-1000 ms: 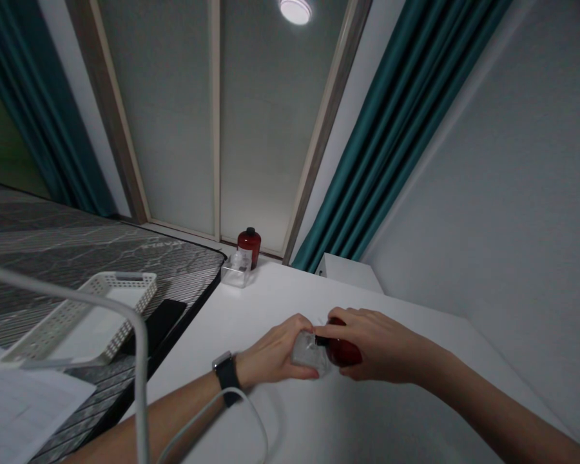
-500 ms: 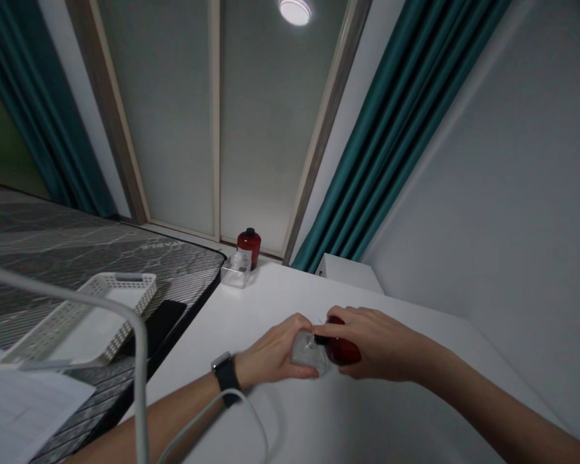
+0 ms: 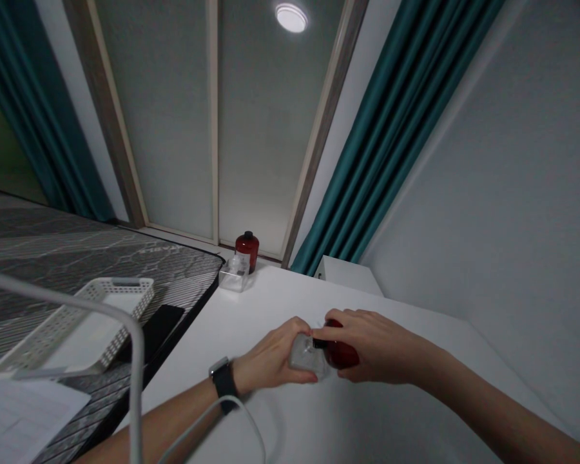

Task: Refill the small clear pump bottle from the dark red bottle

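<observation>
Above the white table (image 3: 319, 425), my left hand (image 3: 275, 357) is closed round a clear container (image 3: 303, 356), its thumb and fingers on opposite sides. My right hand (image 3: 372, 345) grips a red-brown bottle (image 3: 341, 354) that lies tilted on its side. The bottle's black neck (image 3: 319, 343) points left, over the clear container's edge. My right index finger stretches along the bottle toward that neck. Whether anything flows from the bottle, I cannot make out.
At the table's far end stand another red-brown bottle (image 3: 247, 245) and a clear box (image 3: 232, 278). Leftward, a mattress (image 3: 183, 261) bears a white basket (image 3: 72, 322), a black flat item (image 3: 162, 325) and papers (image 3: 33, 412). A pale cable (image 3: 136, 380) crosses the left foreground.
Both hands keep their hold on the bottle and the clear container, almost unmoved. The whole view has shifted slightly.
</observation>
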`<state>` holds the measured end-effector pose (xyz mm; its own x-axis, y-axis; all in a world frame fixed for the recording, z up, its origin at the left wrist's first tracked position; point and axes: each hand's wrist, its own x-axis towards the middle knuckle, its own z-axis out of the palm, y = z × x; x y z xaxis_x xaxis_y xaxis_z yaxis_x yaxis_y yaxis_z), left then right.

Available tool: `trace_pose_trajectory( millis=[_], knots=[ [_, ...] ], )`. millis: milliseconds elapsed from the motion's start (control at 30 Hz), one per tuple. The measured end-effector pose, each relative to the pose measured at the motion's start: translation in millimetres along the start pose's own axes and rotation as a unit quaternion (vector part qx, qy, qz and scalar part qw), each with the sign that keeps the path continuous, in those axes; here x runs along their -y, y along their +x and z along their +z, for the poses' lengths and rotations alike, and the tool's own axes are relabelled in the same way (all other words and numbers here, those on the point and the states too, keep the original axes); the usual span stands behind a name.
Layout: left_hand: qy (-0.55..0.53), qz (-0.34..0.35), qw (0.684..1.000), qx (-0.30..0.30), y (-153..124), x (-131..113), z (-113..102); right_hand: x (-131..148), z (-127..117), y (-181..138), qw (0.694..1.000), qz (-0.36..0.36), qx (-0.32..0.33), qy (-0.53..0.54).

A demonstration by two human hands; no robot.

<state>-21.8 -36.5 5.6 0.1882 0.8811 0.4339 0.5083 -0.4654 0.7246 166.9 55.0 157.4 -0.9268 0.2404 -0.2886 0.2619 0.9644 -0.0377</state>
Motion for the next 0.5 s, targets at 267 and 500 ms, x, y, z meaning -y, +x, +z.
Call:
trace_pose_trajectory(
  millis=[267, 500],
  knots=[
    [-0.010, -0.001, 1.000, -0.001, 0.2, -1.0, 0.0, -0.9, 1.2, 0.6, 1.000, -0.004, -0.002, -0.011],
    [-0.009, -0.002, 1.000, -0.005, 0.4, -1.8, 0.0, -1.1, -0.7, 1.1, 1.000, -0.011, -0.005, -0.018]
  ],
)
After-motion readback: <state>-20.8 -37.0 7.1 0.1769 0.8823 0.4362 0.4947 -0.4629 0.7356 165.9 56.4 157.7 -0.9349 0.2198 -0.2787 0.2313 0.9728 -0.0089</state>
